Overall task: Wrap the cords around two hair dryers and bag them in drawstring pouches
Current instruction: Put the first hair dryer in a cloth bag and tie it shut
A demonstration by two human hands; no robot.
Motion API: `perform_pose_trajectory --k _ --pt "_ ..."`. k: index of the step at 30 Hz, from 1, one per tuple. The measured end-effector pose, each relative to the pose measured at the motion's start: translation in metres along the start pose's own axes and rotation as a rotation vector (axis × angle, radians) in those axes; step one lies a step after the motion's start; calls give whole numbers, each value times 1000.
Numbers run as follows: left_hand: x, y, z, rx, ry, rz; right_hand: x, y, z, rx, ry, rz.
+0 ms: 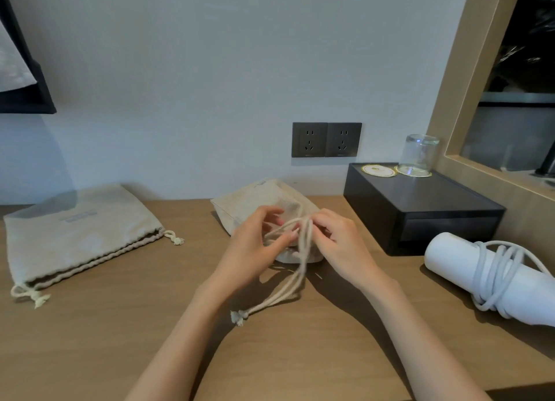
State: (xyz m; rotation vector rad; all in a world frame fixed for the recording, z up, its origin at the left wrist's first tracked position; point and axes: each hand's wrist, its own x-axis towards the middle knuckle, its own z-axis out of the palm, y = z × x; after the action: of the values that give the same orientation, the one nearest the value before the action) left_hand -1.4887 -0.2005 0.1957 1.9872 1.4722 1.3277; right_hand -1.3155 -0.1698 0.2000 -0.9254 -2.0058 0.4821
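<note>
A filled beige drawstring pouch [258,199] lies in the middle of the wooden desk [120,325], mouth toward me. My left hand [255,247] and my right hand [342,241] both pinch its cream drawstrings [303,250] at the gathered mouth; the knotted cord ends trail toward me on the desk. A white hair dryer [468,271] with its grey cord [495,274] wound around it lies at the right. A second beige pouch [75,235] lies flat at the left.
A black box [420,208] stands at the back right with an upturned glass [419,154] and paper coasters on top. Two dark wall sockets [326,139] sit above the desk. A wooden frame rises along the right edge.
</note>
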Motion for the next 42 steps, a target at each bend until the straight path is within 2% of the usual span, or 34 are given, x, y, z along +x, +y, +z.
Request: perform_pose_trajectory --k 2,4,8,12,14,18,21,24,28,31,33,37,40,42 --pt "-2 0 1 176 32 98 -1 -3 -2 23 4 27" --pt "-3 2 -1 177 57 148 -1 -4 -4 36 26 66" --pt "-5 7 -3 154 48 155 -2 -5 -9 133 18 177" --pt "-10 11 7 240 -62 85 -2 -6 -12 154 -13 165" --pt "-12 8 9 374 -77 137 -2 -7 -12 204 -37 177" --pt "-9 7 6 361 -76 204 1 -8 -14 392 -15 295" --pt "-11 13 7 350 -151 266 2 -6 -19 453 17 376" --pt "-13 13 5 394 -225 288 1 -3 -26 544 -30 454" --pt "-11 11 2 315 -414 176 3 0 -30 678 -102 576" --pt "-11 10 5 407 -493 176 3 0 -29 720 -113 599" --pt "-11 7 6 530 -438 238 2 1 -30 640 -76 549" --pt "-9 3 2 606 -147 315 -1 -2 -33 453 -28 330" --pt "-10 9 1 476 125 297 -1 0 -31 356 26 223" --pt "-7 11 4 332 106 253 0 4 -27 217 67 174"
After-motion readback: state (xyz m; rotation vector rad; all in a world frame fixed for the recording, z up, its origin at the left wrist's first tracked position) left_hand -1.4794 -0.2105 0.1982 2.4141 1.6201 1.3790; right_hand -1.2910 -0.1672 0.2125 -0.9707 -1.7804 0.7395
